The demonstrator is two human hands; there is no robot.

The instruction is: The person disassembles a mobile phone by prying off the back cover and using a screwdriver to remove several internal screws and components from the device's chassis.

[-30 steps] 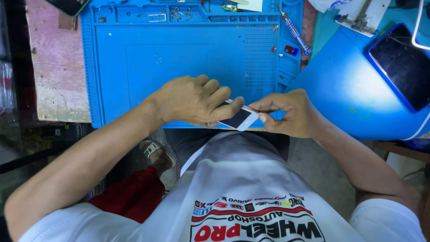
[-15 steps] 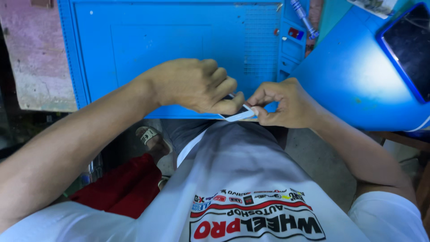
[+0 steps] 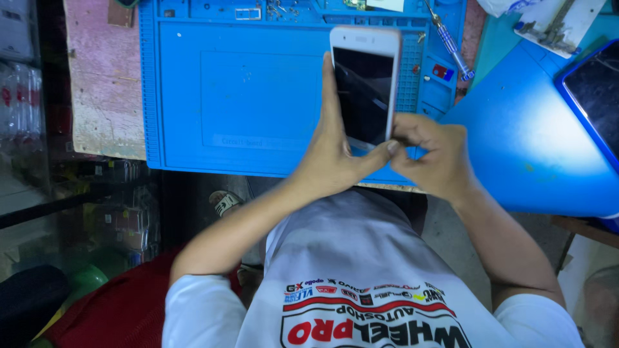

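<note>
Now the phone stands raised above the blue mat, no longer low at the edge. Left hand fingers clamp its side; right hand fingertips pinch together at its lower corner.

A phone stands upright over the work mat, held between the left hand on its left edge and the right hand at its lower right corner. A screwdriver lies on the mat right of the phone. A second phone lies far right.
</note>
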